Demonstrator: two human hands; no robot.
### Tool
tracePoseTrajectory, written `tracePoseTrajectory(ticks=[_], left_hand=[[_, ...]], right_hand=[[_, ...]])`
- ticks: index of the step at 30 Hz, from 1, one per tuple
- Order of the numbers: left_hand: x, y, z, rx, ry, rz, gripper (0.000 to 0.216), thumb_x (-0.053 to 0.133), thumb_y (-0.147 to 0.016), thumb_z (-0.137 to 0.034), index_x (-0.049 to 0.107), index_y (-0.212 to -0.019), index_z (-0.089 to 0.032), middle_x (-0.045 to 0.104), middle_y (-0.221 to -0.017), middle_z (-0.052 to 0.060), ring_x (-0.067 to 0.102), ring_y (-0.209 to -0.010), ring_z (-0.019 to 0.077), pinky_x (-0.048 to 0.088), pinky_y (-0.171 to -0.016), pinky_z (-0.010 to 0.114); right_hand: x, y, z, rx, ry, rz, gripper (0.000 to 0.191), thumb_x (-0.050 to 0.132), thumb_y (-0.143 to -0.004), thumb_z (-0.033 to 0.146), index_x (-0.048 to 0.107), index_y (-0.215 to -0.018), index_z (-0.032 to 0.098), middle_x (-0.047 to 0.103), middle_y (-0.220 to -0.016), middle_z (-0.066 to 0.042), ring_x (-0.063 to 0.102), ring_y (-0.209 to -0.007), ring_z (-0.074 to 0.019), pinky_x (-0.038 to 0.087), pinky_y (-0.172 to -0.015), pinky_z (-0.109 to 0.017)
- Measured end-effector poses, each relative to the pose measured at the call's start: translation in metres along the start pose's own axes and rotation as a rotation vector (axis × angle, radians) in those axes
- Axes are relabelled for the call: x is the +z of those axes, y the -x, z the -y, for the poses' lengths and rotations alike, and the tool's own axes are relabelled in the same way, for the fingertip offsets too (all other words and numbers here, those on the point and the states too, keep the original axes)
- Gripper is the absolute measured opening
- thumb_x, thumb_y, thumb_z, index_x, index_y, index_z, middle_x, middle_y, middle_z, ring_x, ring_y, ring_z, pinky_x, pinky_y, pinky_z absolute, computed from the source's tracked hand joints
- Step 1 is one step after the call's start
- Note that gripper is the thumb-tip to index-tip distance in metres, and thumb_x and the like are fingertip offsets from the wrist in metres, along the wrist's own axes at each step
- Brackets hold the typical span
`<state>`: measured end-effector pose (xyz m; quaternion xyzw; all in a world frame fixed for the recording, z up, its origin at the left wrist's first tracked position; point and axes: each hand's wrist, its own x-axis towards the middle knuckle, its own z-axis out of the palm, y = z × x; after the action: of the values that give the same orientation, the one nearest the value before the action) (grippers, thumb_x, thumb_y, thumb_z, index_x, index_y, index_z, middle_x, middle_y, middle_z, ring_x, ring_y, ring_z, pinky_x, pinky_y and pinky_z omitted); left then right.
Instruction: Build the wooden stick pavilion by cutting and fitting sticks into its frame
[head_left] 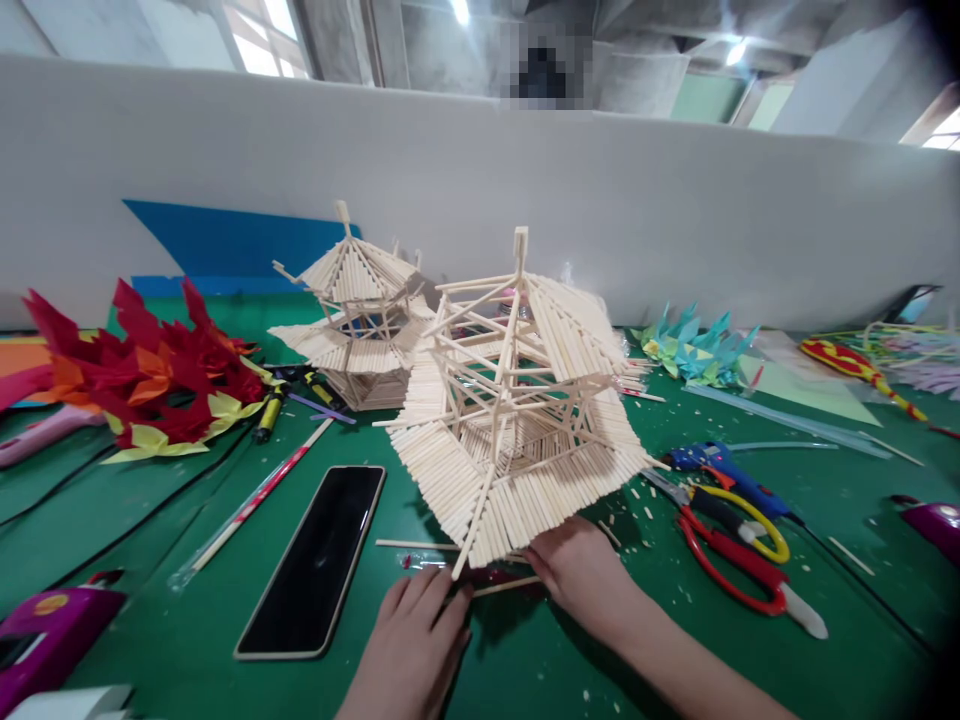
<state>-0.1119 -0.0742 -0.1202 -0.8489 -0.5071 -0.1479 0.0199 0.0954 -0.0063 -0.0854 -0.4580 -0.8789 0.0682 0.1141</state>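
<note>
Toward the green desk's (187,620) near edge, my left hand (420,630) bends its fingers together, grip unclear; my right hand (581,570) reaches under the mid-desk stick tower (498,420), fingertips hidden, likely steadying it. A glue gun (739,480) lies handy; another tower (352,345) stands nearer the back edge.

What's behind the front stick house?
Another stick house stands behind it, to the left, with a white partition farther back. The front house hides anything right behind its roofs, so I can't tell.
</note>
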Motion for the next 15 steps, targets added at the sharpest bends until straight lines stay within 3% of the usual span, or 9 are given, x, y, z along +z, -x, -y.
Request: tracePoseTrajectory(ticks=[4,8,10,15], left_hand=[[0.006,0.006,-0.002,0.07,-0.064,-0.006,0.024,0.046,-0.082,-0.018,0.059,-0.102,-0.021,0.067,-0.102,0.01,0.06,-0.093,0.0261,0.047,-0.076,0.039],[0.007,0.01,-0.004,0.001,-0.083,-0.075,0.025,0.04,-0.083,-0.017,0.061,-0.097,-0.021,0.068,-0.098,0.009,0.061,-0.091,0.0262,0.044,-0.079,0.041],[0.007,0.009,-0.004,0.002,-0.107,-0.118,0.026,0.04,-0.083,-0.017,0.062,-0.097,-0.022,0.069,-0.098,0.008,0.061,-0.091,0.0259,0.042,-0.08,0.041],[0.012,-0.011,-0.005,0.165,-0.248,-0.232,0.02,0.047,-0.082,-0.022,0.063,-0.094,-0.025,0.072,-0.091,0.004,0.064,-0.084,0.0228,0.046,-0.07,0.035]], right_hand=[[0.002,-0.004,0.002,-0.062,0.086,0.06,0.018,0.051,-0.075,0.005,0.065,-0.075,0.017,0.07,-0.073,-0.007,0.064,-0.072,-0.0217,0.047,-0.065,-0.03],[0.007,-0.008,0.006,-0.105,0.123,0.067,0.024,0.053,-0.074,0.0,0.063,-0.09,0.015,0.068,-0.087,-0.009,0.062,-0.082,-0.0228,0.047,-0.072,-0.034],[0.009,-0.012,0.009,-0.129,0.128,0.051,0.025,0.054,-0.079,0.005,0.058,-0.1,0.016,0.064,-0.099,-0.008,0.06,-0.087,-0.021,0.048,-0.074,-0.036],[0.02,-0.019,0.012,-0.203,0.141,-0.041,0.027,0.05,-0.086,0.029,0.051,-0.11,0.017,0.055,-0.111,-0.006,0.058,-0.091,-0.0182,0.049,-0.075,-0.038]])
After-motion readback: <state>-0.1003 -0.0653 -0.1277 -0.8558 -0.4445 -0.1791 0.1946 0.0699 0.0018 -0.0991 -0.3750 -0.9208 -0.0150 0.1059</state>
